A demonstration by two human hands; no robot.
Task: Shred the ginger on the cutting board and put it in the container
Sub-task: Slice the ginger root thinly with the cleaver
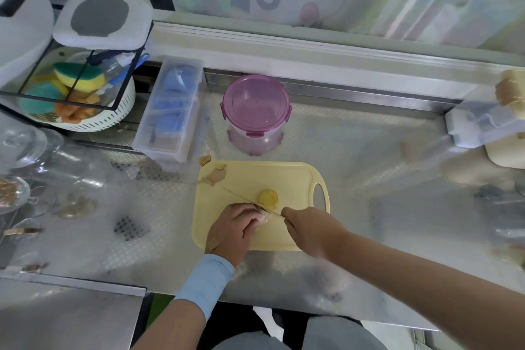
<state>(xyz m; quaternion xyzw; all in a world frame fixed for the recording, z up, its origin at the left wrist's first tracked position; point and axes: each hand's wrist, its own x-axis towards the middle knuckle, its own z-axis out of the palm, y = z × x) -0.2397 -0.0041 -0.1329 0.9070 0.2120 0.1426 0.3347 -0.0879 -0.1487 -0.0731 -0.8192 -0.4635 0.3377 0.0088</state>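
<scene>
**Mid-cut: ginger pinned left, knife right**

Your right hand (pixel 308 229) is wrapped round the knife (pixel 240 195) handle. The blade's long axis runs up-left from it across the cutting board (pixel 270 176). Your left hand (pixel 237 226), fingers curled, pins the ginger piece (pixel 263 216) right against the blade, on its near side. Cut slices (pixel 267 198) lie just beyond the blade. Peel scraps (pixel 214 175) sit at the board's far-left corner. The container (pixel 255 105) stands on the surface (pixel 355 150) past the board's far edge, lid on, and looks empty. My read: the slices still need stacking and cutting into strips, and the lid comes off before any transfer.
</scene>
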